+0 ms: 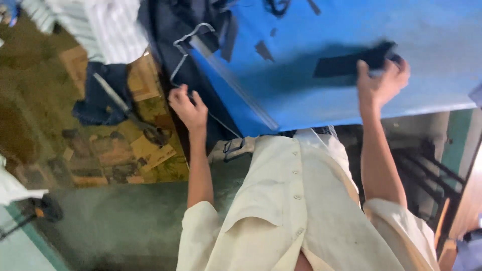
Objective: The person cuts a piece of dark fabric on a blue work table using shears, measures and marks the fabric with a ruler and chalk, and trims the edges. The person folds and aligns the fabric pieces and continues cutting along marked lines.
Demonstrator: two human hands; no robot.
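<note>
Blue table [427,75], cluttered floor beside | right hand [382,83] closed around dark fabric strip [351,62], blurred, lying on table | left hand [188,108] curled at table edge near wire hanger [188,42], grip unclear | strip handling apparently underway; steady placement needed next.

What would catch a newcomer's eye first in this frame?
The bright blue table fills the upper right. On it the right hand grips a dark strip of fabric, blurred. At the table's left edge the left hand closes on something thin beside a wire hanger and dark cloth; a littered floor lies left.
</note>
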